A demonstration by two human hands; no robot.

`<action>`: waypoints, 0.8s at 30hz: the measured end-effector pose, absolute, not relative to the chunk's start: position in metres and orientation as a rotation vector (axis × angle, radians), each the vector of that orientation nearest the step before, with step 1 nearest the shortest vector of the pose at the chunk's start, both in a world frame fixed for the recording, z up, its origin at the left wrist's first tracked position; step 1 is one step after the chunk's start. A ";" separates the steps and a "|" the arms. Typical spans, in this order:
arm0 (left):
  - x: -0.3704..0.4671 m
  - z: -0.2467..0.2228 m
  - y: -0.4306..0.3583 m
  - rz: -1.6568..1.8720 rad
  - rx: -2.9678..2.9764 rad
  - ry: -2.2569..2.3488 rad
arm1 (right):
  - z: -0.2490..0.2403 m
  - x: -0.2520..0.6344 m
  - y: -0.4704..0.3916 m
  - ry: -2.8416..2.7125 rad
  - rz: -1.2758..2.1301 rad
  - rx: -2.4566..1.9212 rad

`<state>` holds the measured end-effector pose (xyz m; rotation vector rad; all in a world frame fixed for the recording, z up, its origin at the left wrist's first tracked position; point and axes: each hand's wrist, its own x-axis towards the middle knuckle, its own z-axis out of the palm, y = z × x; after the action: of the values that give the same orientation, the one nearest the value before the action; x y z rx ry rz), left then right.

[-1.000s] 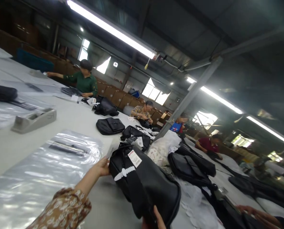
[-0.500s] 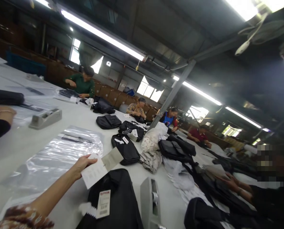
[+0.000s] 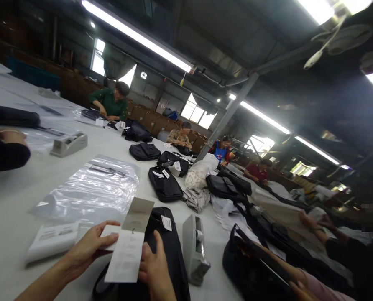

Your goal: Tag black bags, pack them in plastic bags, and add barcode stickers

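My left hand (image 3: pixel 94 242) pinches an opened fold-out hang tag (image 3: pixel 126 255), its upper panel grey and its lower panel white with faint print. My right hand (image 3: pixel 155 263) is at the tag's lower right edge, thumb and fingertips against it and one finger pointing up; part of the grip is hidden. Beneath both hands lies a black bag (image 3: pixel 170 255) with a white label (image 3: pixel 167 223) near its top. A small dark loop shows at the tag's fold.
A grey tape dispenser (image 3: pixel 194 251) stands right of the bag; another (image 3: pixel 69 144) is far left. Clear plastic bags (image 3: pixel 89 188) and a white packet (image 3: pixel 53 241) lie left. Several black bags (image 3: pixel 164 184) lie ahead. A co-worker's arms hold a dark bag (image 3: pixel 252 267) at right.
My right hand has come into view and joined my left at the hang tag. The tag has moved down and turned more upright. At right, a co-worker's arms and dark bag have come in.
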<state>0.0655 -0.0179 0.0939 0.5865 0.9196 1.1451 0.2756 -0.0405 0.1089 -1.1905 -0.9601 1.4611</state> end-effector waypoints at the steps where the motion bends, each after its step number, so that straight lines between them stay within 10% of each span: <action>1: 0.066 0.095 -0.022 1.122 0.619 0.923 | 0.109 0.268 -0.032 -0.982 1.477 -1.148; 24: 0.077 0.083 -0.016 0.957 0.888 0.833 | 0.110 0.317 -0.007 -1.417 0.584 -1.376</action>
<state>0.0775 -0.0163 0.0830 0.8881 0.8327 0.9568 0.3167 -0.0065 0.1095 -1.3761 -1.4167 0.5845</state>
